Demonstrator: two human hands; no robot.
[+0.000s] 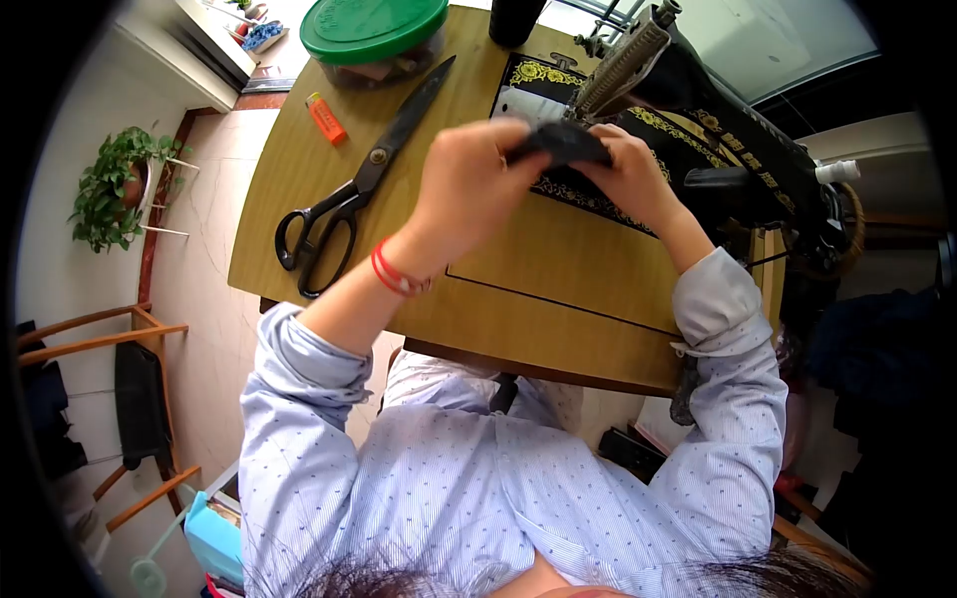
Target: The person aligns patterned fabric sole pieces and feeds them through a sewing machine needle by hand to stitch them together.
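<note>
While both forearms reach forward over the wooden table [538, 244], the left hand [478, 184] and the right hand [633, 171] come close together, wrists bent inward, in front of the sewing machine [738, 145]. A piece of black cloth [563, 145] stretches between them, held up in front of the machine's base. The left fingers curl in and pinch its left end against the thumb; the right fingers grip its other end. Motion blurs the left hand, so the exact placing of each finger is hard to tell. The sleeves [718, 299] are pushed back, and a red bracelet [387, 271] circles the left wrist.

At the table's far edge stands a clear tub [389, 68] under a green lid [374, 28]; pale and darker bits show through its wall, too unclear to name. Near it is a black cup [514, 22], cut off by the view's top edge, its contents hidden. Large scissors [371, 171] lie left of the left hand, beside a small orange object [326, 119].
</note>
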